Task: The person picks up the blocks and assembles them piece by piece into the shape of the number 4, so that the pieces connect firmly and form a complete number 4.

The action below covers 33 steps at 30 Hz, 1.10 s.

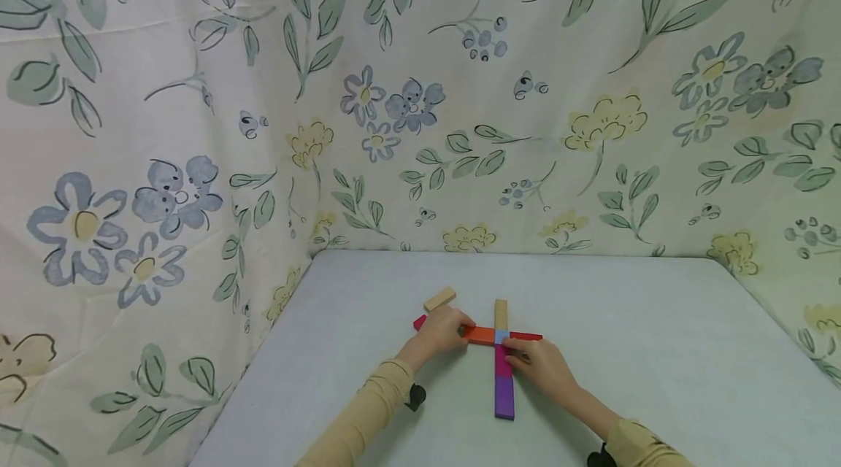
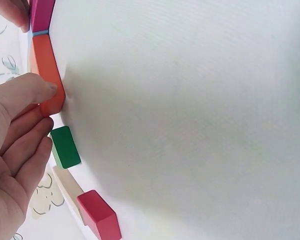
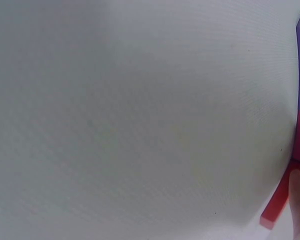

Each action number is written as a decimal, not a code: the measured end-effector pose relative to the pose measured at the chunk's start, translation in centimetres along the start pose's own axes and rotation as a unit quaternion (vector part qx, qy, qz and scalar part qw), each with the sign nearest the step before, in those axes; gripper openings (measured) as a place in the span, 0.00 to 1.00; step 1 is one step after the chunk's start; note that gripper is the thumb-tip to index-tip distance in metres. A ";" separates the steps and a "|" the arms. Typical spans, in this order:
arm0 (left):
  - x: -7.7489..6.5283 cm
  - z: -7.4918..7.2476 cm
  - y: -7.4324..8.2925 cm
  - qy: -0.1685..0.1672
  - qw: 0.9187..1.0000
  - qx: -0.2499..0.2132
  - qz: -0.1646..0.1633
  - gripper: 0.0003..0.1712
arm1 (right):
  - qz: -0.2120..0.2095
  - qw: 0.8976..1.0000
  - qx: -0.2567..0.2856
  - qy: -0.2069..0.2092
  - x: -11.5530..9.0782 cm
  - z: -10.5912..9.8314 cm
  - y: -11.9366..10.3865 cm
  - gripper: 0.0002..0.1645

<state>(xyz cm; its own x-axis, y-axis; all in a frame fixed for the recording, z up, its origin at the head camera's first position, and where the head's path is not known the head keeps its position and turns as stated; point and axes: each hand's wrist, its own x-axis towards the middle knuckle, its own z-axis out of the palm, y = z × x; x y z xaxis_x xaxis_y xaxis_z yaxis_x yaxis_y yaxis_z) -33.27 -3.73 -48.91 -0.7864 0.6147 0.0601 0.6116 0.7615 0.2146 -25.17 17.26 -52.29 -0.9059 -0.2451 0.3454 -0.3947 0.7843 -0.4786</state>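
Note:
Flat wooden blocks form a cross on the table: a tan block (image 1: 501, 314) at the top, a small blue block (image 1: 502, 337) at the centre, an orange block (image 1: 479, 336) to the left, a red block (image 1: 528, 336) to the right. Below the centre run a magenta block (image 1: 503, 363) and a purple block (image 1: 504, 398). My left hand (image 1: 444, 330) pinches the orange block's left end between thumb and fingers. Extended fingers of my right hand (image 1: 542, 365) touch the centre, by the blue and magenta blocks, and partly cover the red one.
Left of the cross lie a loose tan block (image 1: 439, 298) and a pinkish-red block (image 1: 420, 322). A green block (image 2: 65, 147) stands by my left fingers in the left wrist view. Floral cloth (image 1: 460, 87) hangs behind the white table (image 1: 624, 299).

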 end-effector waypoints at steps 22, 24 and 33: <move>-0.4 -0.1 0.2 0.005 0.999 -0.040 -0.018 0.21 | 0.006 1.000 0.001 -0.005 0.0 -0.2 -0.3 0.15; -0.5 -0.1 0.2 0.009 0.998 -0.049 -0.023 0.22 | 0.006 1.000 0.002 -0.005 0.0 -0.2 -0.2 0.15; -1.3 -0.7 -0.9 0.046 0.995 -0.083 -0.030 0.24 | 0.005 1.000 0.001 -0.005 -0.1 -0.2 -0.3 0.15</move>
<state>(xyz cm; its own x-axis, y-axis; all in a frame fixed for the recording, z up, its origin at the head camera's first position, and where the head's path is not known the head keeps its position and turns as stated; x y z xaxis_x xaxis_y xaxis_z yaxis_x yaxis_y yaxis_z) -32.88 -5.37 -48.47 -0.8301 0.5424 0.1292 0.5469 0.7469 0.3783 -24.95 17.17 -52.00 -0.9113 -0.2426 0.3327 -0.3857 0.7859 -0.4833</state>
